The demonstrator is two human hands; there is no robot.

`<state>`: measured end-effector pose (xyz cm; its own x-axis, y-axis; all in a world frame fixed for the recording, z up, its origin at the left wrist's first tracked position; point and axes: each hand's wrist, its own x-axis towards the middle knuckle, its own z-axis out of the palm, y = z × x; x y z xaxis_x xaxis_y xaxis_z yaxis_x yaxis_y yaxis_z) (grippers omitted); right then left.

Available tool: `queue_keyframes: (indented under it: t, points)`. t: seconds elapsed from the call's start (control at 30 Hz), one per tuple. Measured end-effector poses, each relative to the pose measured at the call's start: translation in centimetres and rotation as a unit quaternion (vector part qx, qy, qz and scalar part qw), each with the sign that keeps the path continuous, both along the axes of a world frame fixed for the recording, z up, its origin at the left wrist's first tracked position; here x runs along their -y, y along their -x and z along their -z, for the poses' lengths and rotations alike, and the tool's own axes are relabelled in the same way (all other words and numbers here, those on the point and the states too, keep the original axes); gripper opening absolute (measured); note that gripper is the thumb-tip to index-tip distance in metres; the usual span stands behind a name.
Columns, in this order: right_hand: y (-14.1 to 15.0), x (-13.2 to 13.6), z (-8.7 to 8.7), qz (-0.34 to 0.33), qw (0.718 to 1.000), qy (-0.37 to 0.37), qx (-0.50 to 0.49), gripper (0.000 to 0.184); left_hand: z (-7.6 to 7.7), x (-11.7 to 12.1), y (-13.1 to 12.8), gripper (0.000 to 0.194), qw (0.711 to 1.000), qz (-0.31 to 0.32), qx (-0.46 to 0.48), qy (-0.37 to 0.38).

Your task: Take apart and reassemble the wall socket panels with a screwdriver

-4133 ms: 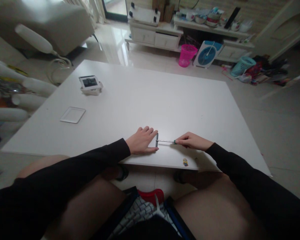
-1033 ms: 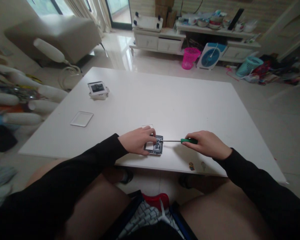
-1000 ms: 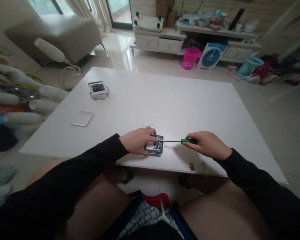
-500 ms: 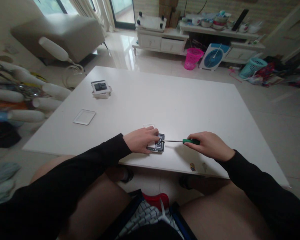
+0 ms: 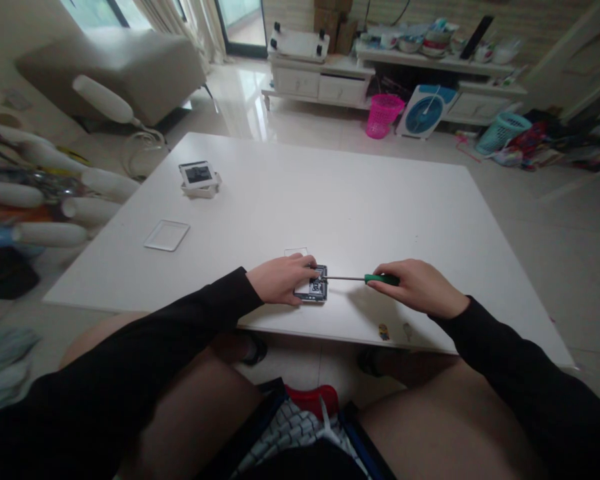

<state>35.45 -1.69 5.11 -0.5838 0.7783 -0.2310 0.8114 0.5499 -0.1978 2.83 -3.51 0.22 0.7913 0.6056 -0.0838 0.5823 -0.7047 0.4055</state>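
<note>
My left hand grips the left part of a small square wall-switch panel near the table's front edge, with fingers and thumb over it. The panel's dark inner face shows on the right; the rest lies under my hand. In my right hand is a screwdriver with a green handle, fingers closed round it. Its long metal shaft points left, and the tip meets the panel's dark part. Just behind my left fingers lies a thin pale square plate, partly covered.
On the white table, a white square frame lies at the left. Farther back sits a stack of switch panels. A small cartoon sticker is at the front edge. A pink basket and a fan stand beyond the table.
Some seconds ago the screwdriver tip was at the panel's narrow edge; now the panel's dark inner face shows and a thin plate is visible behind my hand. Over the last second, hands barely moved.
</note>
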Motion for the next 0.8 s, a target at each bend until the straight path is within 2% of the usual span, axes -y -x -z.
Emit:
queue_keyframes:
  t: [0.27,0.43,0.67,0.8]
  points:
    - [-0.1,-0.1,-0.3,0.006,1.000,-0.001,-0.010,0.041,-0.6,0.3,-0.4,0.054,1.000,-0.005,-0.022,-0.011]
    - [-0.2,-0.3,-0.5,0.016,1.000,0.000,-0.016,0.041,-0.5,0.4,-0.5,0.053,0.999,-0.007,-0.024,-0.025]
    - [-0.6,-0.3,-0.7,0.015,1.000,-0.005,-0.016,0.043,-0.3,-0.1,0.9,0.071,0.999,-0.022,0.014,0.026]
    - [-0.8,-0.2,-1.0,0.011,1.000,-0.008,-0.011,0.043,-0.7,-0.7,1.8,0.055,0.999,-0.008,0.001,0.049]
